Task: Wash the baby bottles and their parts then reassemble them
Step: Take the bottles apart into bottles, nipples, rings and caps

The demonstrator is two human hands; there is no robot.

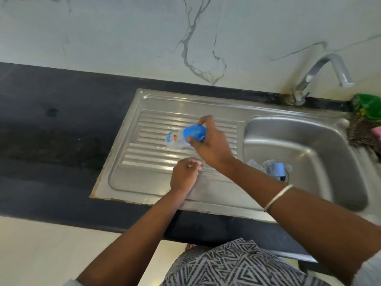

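- Right hand point(212, 145): reaches over the ribbed draining board point(132, 162) of the steel sink unit; thumb and fingers are curled round the blue cap point(196, 132) of a baby bottle point(178, 140) and hold it.
- Baby bottle: clear body with a small coloured print, tilted, base pointing left and down towards the ribs, cap end up and to the right inside the right hand. Whether the base touches the board cannot be told.
- Left hand point(184, 174): sits low over the near part of the draining board, just near of the bottle, fingers loosely curled; nothing can be seen in it.
- Sink basin point(309, 141): right of the draining board; clear bottle parts point(268, 166), one with a pale blue piece, lie over the drain at its near left side, blurred.
- Tap point(321, 73): at the far edge, spout arching right above the basin.
- Right edge: a green object point(367, 106) above a dark woven scrubber point(360, 133), with a bit of pink beside it.
- Dark countertop point(51, 131): surrounds the unit; a white veined wall point(123, 38) rises behind.
- A thin pale bangle point(278, 198) circles the right forearm.
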